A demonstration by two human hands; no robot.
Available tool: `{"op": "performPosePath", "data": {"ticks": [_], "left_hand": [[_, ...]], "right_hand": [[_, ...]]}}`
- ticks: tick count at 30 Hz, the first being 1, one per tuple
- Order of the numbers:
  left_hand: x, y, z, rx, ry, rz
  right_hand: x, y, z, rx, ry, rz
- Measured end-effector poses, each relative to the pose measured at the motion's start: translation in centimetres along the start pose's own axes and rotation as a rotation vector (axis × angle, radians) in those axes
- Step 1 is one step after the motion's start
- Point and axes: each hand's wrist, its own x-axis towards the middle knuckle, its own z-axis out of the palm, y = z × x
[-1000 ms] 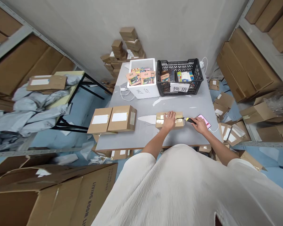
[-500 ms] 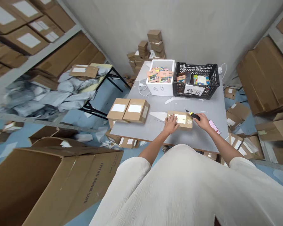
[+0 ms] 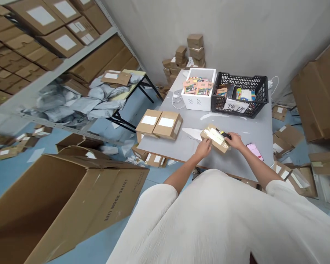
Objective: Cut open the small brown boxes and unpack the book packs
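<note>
A small taped cardboard box (image 3: 216, 138) lies turned at an angle on the grey table (image 3: 244, 121). My left hand (image 3: 204, 148) grips its near left corner. My right hand (image 3: 234, 140) rests on the box's right end and holds a black and yellow utility knife (image 3: 224, 135) against the box top. A pink phone (image 3: 254, 151) lies on the table just right of my right hand.
Two labelled cardboard boxes (image 3: 160, 123) sit at the table's left edge. A white foam box (image 3: 198, 89) and a black crate (image 3: 239, 94) of booklets stand at the back. A large open carton (image 3: 57, 205) is on the floor at left; shelves and loose boxes surround the table.
The small box has been turned to an angle and my left hand slid to its near corner. My right hand brought the knife onto the box. The view swung left.
</note>
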Motion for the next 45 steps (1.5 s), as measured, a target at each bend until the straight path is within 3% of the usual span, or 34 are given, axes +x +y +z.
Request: {"op": "performPosePath", "data": {"ticks": [6, 14, 18, 21, 27, 30, 35, 39, 45], "left_hand": [[3.1, -0.2, 0.2, -0.079, -0.007, 0.078], [7.6, 3.1, -0.3, -0.007, -0.119, 0.091], [7.8, 4.9, 0.1, 0.059, -0.114, -0.006], [7.4, 6.6, 0.7, 0.098, -0.117, -0.080], [7.1, 9.1, 2.0, 0.150, -0.203, -0.044], [7.3, 8.5, 1.9, 0.193, -0.268, 0.017], [7.6, 5.5, 0.2, 0.245, -0.385, 0.216], [7.3, 4.1, -1.1, 0.250, -0.378, 0.247], [6.5, 4.7, -1.2, 0.232, -0.321, 0.266]], "right_hand": [[-2.2, 0.3, -0.2, 0.091, 0.065, 0.068], [-4.2, 1.6, 0.2, 0.454, 0.003, 0.213], [-5.2, 1.4, 1.1, 0.688, -0.060, 0.230], [-5.3, 2.0, 0.7, 0.667, 0.007, 0.248], [-5.1, 3.8, -0.6, 0.538, 0.119, 0.280], [-5.1, 3.9, -0.8, 0.520, 0.167, 0.287], [-5.0, 3.5, -0.9, 0.531, 0.236, 0.323], [-5.3, 2.9, -0.7, 0.657, 0.153, 0.309], [-6.4, 2.5, -0.5, 0.908, -0.031, 0.303]]}}
